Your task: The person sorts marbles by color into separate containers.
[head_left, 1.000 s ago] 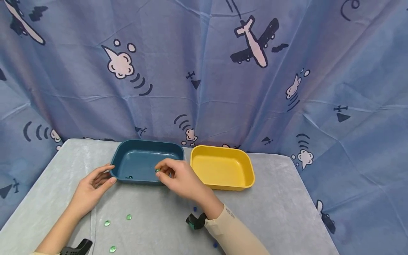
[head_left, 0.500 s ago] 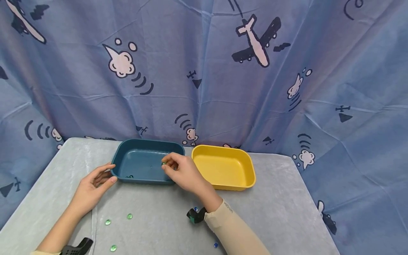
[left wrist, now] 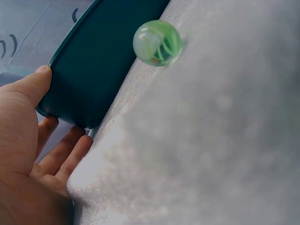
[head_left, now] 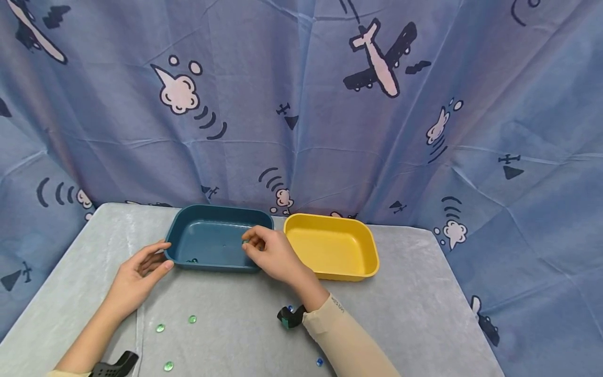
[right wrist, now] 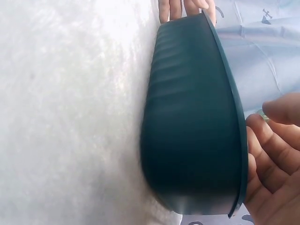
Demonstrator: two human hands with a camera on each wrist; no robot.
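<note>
My left hand [head_left: 133, 283] grips the left end of a dark blue-green plastic bin [head_left: 219, 269]. Its thumb [left wrist: 40, 82] lies at the rim, and the other fingers reach round the end near the base. Over the right part of the same bin, my right hand [head_left: 275, 255] pinches a small green glass marble [right wrist: 261, 114] between thumb and index finger. The fingers mostly cover that marble in the head view. A few small marbles [head_left: 192, 260] sit inside the bin near its front left corner.
A yellow bin [head_left: 330, 246] stands just right of the blue-green one. Green marbles [head_left: 160, 328] lie on the grey cloth in front of the left forearm. Blue marbles [head_left: 320, 362] lie near the right forearm. Behind the table hangs a blue curtain [head_left: 235, 115] with airplane prints.
My right hand has shifted a little to the right and back over the blue-green bin, still pinching the marble. The left hand keeps its place at the bin's left end.
</note>
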